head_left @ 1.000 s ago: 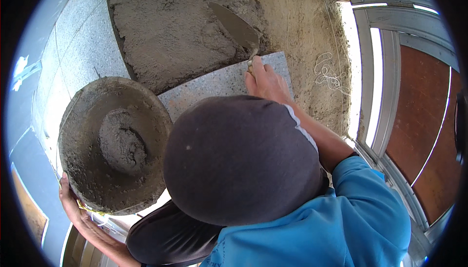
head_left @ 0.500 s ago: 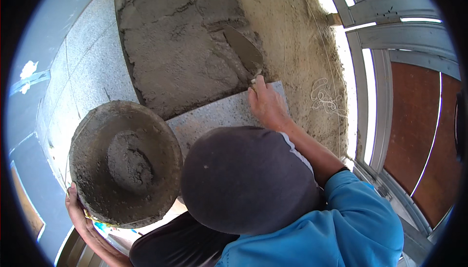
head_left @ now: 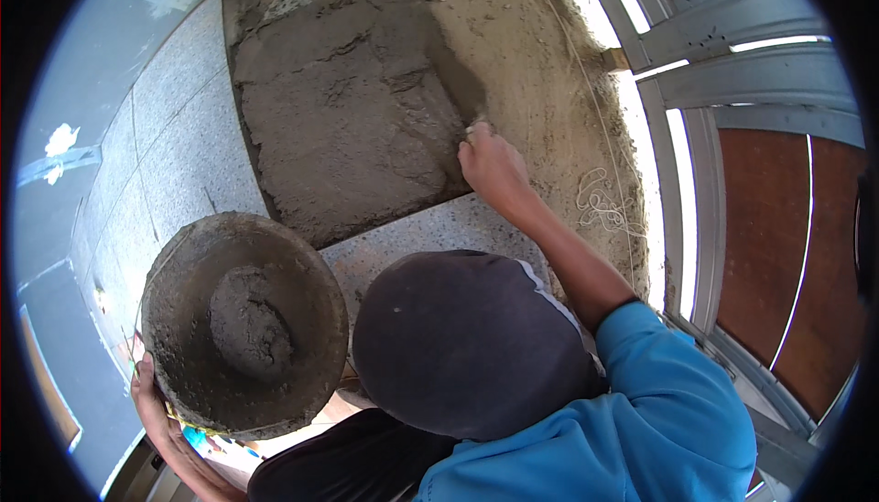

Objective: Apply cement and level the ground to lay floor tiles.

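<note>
Neither my left hand nor my right hand shows. Below me crouches a co-worker in a dark cap (head_left: pixel 467 337) and blue shirt (head_left: pixel 668 401). The co-worker's right hand (head_left: pixel 490 163) grips a trowel (head_left: pixel 456 81) by its handle, the blade on the right edge of a wet mortar bed (head_left: pixel 330 126). That person's left hand (head_left: pixel 146 383) holds the left side of a round tub (head_left: pixel 174 310) containing a mound of mortar (head_left: pixel 247 319). A speckled slab (head_left: pixel 394 236) lies along the bed's near edge.
Speckled tiles (head_left: pixel 183 163) run down the left, beside a grey surface (head_left: pixel 50 209). Tangled string (head_left: pixel 600 200) lies on sandy ground (head_left: pixel 531 71) at the right, with a taut line above it. Metal frames (head_left: pixel 742 71) and brown panels (head_left: pixel 769 245) stand at the far right.
My view has shifted, so the scene sits lower in the picture. The co-worker's hand and trowel have moved away from the slab, up along the mortar's right edge. The tub remains held.
</note>
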The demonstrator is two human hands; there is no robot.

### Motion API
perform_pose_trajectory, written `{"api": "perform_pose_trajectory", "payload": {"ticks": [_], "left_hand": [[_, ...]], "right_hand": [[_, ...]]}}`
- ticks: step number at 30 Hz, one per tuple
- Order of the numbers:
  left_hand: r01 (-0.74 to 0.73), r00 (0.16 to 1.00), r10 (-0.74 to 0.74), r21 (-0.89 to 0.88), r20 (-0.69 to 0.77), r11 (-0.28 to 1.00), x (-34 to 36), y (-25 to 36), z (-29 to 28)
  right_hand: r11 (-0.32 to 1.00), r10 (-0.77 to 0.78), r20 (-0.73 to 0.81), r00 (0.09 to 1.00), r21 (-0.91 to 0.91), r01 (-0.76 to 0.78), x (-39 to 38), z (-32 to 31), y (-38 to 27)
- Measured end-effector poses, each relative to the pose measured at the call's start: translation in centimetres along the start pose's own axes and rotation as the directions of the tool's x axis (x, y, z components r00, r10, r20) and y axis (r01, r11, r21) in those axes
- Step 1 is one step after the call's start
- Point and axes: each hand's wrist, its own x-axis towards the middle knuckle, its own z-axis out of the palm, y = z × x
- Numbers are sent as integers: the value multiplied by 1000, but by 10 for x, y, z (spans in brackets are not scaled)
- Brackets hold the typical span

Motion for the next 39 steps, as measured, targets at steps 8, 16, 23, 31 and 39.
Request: {"api": "perform_pose_trajectory", "payload": {"ticks": [8,16,23,31,39], "left_hand": [[44,999,-42,66,-25,997,-12,14,6],[60,994,-53,69,-97,996,-2,15,20],[50,998,-49,28,-37,998,0,5,-2],[61,996,-62,-16,-67,998,-2,7,17],[73,997,-71,54,-25,996,-3,6,-17]], "right_hand": [[999,-20,66,998,-33,22,19,32,-28],[999,-11,107,994,-29,14,45,36,-17],[978,-202,74,977,70,197,6,-49,-15],[932,-182,462,868,-199,302,-30,-47,61],[743,-639,21,769,-241,624,94,-54,52]]}}
